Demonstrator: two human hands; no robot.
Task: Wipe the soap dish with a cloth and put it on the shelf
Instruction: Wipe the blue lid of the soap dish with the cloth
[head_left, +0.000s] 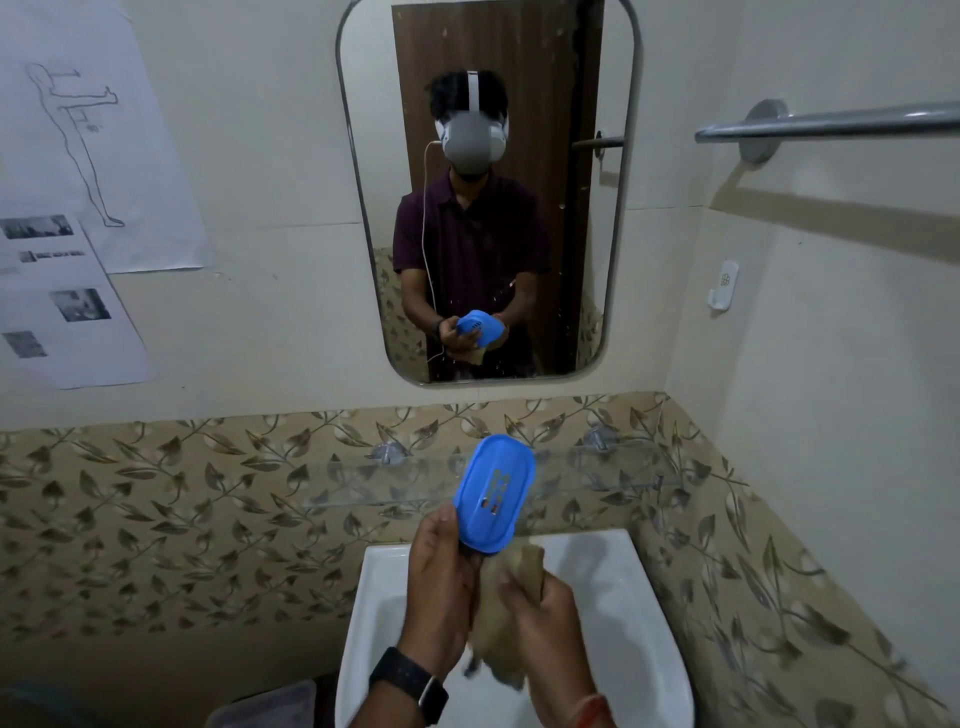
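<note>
Dish (493, 493): pinched at near end by left hand (441, 577), long axis pointing up and away.
Right hand (540, 608): gripping cloth (501, 636), just under dish.
Shelf (597, 478): just beyond both hands.

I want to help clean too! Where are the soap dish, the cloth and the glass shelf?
soap dish (493, 493): head view, middle of its blue face.
cloth (496, 644): head view, its bunched lower part.
glass shelf (597, 473): head view, bare right part.

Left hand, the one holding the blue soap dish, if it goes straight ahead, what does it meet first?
Probably the glass shelf: the left hand points up and forward, and its soap dish overlaps the shelf's front edge in view. Depth is unclear.
</note>
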